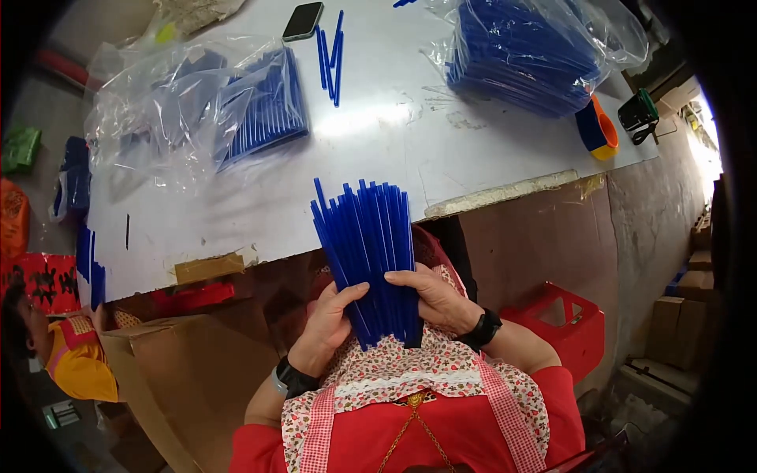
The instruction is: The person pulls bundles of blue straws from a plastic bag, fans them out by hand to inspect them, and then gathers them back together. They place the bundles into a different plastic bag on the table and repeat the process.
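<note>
A fanned bundle of thin blue plastic tubes (372,236) is held upright in front of my apron, close to the table's near edge. The tube tops are uneven, and one at the left stands out from the others. My left hand (326,318) closes round the bundle's lower left side, its thumb across the front. On the opposite side my right hand (441,298) grips it, with that thumb also pressed on the front tubes. Most of my fingers are hidden behind the bundle.
On the white table (371,150) lie clear bags of blue tubes (268,110) (524,59), several loose tubes (330,59), a phone (303,20) and a tape roll (597,130). Below are a cardboard box (181,386) and red plastic stool (561,323). Another person (81,363) is at left.
</note>
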{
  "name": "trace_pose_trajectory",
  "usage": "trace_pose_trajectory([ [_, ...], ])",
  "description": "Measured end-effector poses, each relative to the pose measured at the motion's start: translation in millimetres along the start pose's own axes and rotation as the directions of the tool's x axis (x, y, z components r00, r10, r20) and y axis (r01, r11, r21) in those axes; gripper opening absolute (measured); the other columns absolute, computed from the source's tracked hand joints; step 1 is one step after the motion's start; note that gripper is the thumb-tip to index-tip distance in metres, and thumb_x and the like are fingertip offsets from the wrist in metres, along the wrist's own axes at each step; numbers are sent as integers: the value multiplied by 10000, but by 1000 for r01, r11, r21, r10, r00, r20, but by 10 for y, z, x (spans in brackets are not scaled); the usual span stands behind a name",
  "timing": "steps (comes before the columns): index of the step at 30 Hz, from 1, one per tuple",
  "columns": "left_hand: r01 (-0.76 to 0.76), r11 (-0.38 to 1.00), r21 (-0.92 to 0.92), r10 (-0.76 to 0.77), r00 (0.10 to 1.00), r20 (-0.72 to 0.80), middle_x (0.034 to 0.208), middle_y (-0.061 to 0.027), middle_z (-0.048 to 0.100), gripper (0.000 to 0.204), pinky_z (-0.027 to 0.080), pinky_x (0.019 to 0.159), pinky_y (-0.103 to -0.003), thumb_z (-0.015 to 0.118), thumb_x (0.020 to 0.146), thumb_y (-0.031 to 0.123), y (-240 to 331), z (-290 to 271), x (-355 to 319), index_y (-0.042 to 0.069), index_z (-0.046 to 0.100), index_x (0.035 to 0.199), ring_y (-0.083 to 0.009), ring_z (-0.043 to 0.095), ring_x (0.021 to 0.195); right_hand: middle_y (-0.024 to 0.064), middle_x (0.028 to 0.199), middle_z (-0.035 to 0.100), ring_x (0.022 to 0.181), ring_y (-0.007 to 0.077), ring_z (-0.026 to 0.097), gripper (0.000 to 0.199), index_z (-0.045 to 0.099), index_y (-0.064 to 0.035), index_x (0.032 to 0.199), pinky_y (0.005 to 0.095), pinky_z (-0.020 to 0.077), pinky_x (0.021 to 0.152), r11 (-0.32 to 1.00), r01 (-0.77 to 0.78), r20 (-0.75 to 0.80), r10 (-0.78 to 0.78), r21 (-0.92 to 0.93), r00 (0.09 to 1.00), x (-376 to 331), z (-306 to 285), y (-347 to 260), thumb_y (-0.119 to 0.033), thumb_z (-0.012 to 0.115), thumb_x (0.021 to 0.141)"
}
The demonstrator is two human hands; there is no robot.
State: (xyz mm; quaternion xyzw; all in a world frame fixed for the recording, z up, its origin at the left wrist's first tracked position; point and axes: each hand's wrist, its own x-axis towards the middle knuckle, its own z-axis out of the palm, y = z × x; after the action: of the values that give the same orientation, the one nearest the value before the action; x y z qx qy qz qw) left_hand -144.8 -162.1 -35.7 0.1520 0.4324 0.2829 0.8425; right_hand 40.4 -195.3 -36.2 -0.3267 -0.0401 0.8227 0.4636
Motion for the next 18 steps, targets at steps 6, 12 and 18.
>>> trace_pose_trajectory([
  [6, -12, 1000, -8, 12, 998, -59, 1143, -87, 622, 352, 462, 950, -343, 629, 863, 74, -68, -54, -118, 19, 552, 1202, -183, 592, 1048, 108, 1128, 624, 996, 184, 628, 329, 536, 2, 1187, 340, 529, 882, 998, -15, -57, 18, 60, 998, -57, -26, 9, -122, 607, 891],
  [12, -37, 997, -64, 35, 999, -28, 1163, -81, 616, 355, 450, 963, -346, 608, 886, 99, -34, 17, -244, 28, 539, 1226, -182, 578, 1071, 118, 1128, 626, 1001, 194, 628, 291, 547, 4, 1178, 355, 524, 896, 997, 29, -106, -21, 72, 994, -93, -44, 5, -111, 569, 912],
  [18, -49, 997, -64, 47, 998, -38, 1179, -85, 608, 371, 450, 964, -347, 602, 894, 110, -68, -45, -243, 24, 520, 1246, -182, 579, 1069, 124, 1135, 622, 1011, 204, 624, 284, 540, 5, 1185, 362, 520, 905, 994, 49, -76, -42, 97, 996, -119, -84, 22, -105, 546, 923],
])
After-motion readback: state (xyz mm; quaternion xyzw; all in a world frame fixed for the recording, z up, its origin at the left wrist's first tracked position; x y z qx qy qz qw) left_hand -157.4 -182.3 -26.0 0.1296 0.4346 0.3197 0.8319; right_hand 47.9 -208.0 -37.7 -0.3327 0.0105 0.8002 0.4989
